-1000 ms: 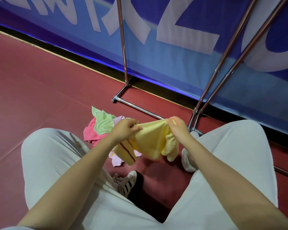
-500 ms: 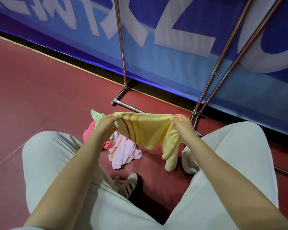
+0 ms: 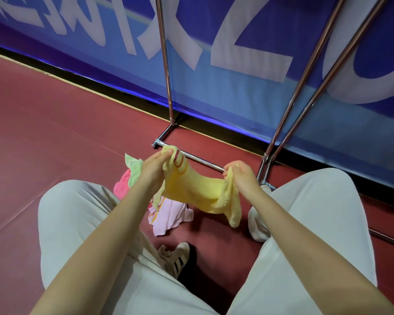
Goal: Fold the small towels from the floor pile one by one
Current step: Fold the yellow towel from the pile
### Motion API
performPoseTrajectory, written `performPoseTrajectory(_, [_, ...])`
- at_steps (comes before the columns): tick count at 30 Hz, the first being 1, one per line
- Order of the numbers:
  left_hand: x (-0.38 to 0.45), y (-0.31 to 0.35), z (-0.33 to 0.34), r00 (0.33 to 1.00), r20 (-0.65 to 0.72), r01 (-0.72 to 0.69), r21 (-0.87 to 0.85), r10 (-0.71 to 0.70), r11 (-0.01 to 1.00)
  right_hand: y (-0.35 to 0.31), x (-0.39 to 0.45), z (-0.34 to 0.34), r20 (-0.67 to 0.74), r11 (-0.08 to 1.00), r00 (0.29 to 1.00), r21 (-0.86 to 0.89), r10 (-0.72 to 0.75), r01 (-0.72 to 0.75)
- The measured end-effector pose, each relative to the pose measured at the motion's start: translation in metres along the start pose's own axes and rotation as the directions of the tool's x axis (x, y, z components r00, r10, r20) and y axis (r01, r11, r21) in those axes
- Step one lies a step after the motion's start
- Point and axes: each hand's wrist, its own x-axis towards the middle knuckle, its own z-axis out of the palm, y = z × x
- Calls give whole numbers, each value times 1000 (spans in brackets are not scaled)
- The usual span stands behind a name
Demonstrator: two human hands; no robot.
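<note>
A blue banner [image 3: 214, 53] with large pale letters fills the far side, running along the edge of the red floor [image 3: 43, 137]. In front of it stands a chrome rack [image 3: 166, 64], one upright post on the left, two slanted posts on the right, and a low bar along the floor between them.

The person sits or crouches on the floor in light grey trousers [image 3: 73, 219], knees spread wide. Between the legs a shoe [image 3: 175, 260] with dark stripes shows, and a white sock [image 3: 257, 226] lies just inside the right knee.

Both bare forearms reach forward over the gap between the knees. Stretched between the hands hangs the yellow towel [image 3: 196, 189], lifted off the floor, sagging in the middle, with one loose end drooping below the right hand. Red and orange stripes show near its left end.

Under and behind it lies the pile [image 3: 168, 214] on the floor: a pale pink towel nearest, a bright pink towel [image 3: 122, 187] and a green towel [image 3: 133, 167] farther left, partly hidden by the left forearm.

The left hand [image 3: 155, 167] pinches the striped corner of the yellow towel between thumb and curled fingers. The right hand [image 3: 239, 173] grips the opposite edge, fingers curled round the bunched cloth.
</note>
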Motion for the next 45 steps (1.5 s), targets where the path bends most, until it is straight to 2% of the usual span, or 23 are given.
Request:
performPoseTrajectory(4, [-4,1,6,999,20,-33,54,32,998,9,8,2,-28,918,993,-385,-117,97])
performPoseTrajectory(6, [-6,1,12,998,23,-56,48,55,997,8,11,1,-43,921,994,-382,-105,81])
performPoseTrajectory(9, [-10,3,19,998,12,-68,39,67,997,1,7,3,-61,995,997,-93,36,-42])
performPoseTrajectory(11, [-12,3,21,997,9,-72,55,72,996,-6,2,6,-50,988,992,112,114,-108])
performPoseTrajectory(13, [-13,2,23,996,8,-91,79,91,993,-15,-4,8,20,939,986,303,163,-161])
performPoseTrajectory(17, [-12,-1,28,991,-55,-113,117,120,987,-36,-14,14,151,813,978,547,141,-201])
performPoseTrajectory(21, [-18,-1,33,979,-59,-185,120,193,975,-48,-19,19,234,747,971,635,58,-197])
performPoseTrajectory(24, [-20,-1,35,966,-90,-229,128,242,965,-55,-20,27,254,830,967,542,-10,-134])
performPoseTrajectory(27, [-18,-3,34,973,-82,-208,118,218,971,-55,-18,34,175,965,982,263,-69,21])
performPoseTrajectory(29, [-18,-4,34,976,-76,-197,102,205,975,-49,-15,36,112,986,980,39,-163,160])
performPoseTrajectory(31, [-19,-4,34,978,-84,-183,84,190,980,-47,-13,38,93,952,957,-114,-275,285])
performPoseTrajectory(33, [-19,-4,33,980,-81,-177,57,181,983,-47,-11,40,119,937,940,-112,-319,332])
performPoseTrajectory(38, [-17,-3,30,983,-91,-161,3,161,987,-52,-14,43,219,965,943,-22,-251,261])
performPoseTrajectory(42, [-18,-1,33,988,-85,-130,-54,125,990,-57,-16,47,191,961,946,134,-263,240])
performPoseTrajectory(45, [-20,-1,37,996,-6,-92,-142,92,986,-59,-19,51,205,951,956,271,-208,149])
